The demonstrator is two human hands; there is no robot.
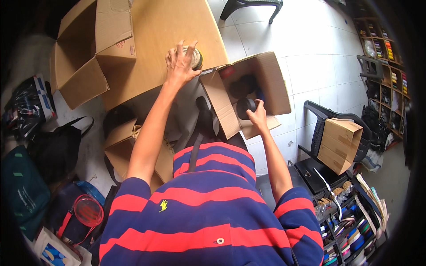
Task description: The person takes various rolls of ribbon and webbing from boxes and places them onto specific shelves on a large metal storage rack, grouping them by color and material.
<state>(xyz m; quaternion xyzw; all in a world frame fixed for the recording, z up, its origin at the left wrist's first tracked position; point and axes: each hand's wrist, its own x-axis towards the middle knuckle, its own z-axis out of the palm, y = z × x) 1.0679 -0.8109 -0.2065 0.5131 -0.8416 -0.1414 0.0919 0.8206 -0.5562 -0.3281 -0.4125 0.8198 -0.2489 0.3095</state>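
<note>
Two hands work at once here, spread across a wooden table [168, 26] that fills the upper middle of the view. On its far left, at about ten o'clock from the centre, stands the biggest thing on it, an open cardboard box [88, 53] with its flaps thrown wide. At about two o'clock from the person's chest, an open carton [266, 75] sits tilted just off the table's right edge (what holds it up cannot be made out), with dark rolls lying inside. Lower left, at eight o'clock, a smaller cardboard box [116, 148] rests on the floor beside a black bag [57, 146].

The left hand [181, 65] reaches out to twelve o'clock and lies spread, fingers fanned, over the top of a rope spool [194, 56] standing on the table near its right edge; the palm covers it rather than closing round it. The right hand [257, 116] is curled, fingers wrapped on a dark roll [246, 106] at the carton's lower lip, at about one o'clock from the striped shirt [208, 213].
</note>
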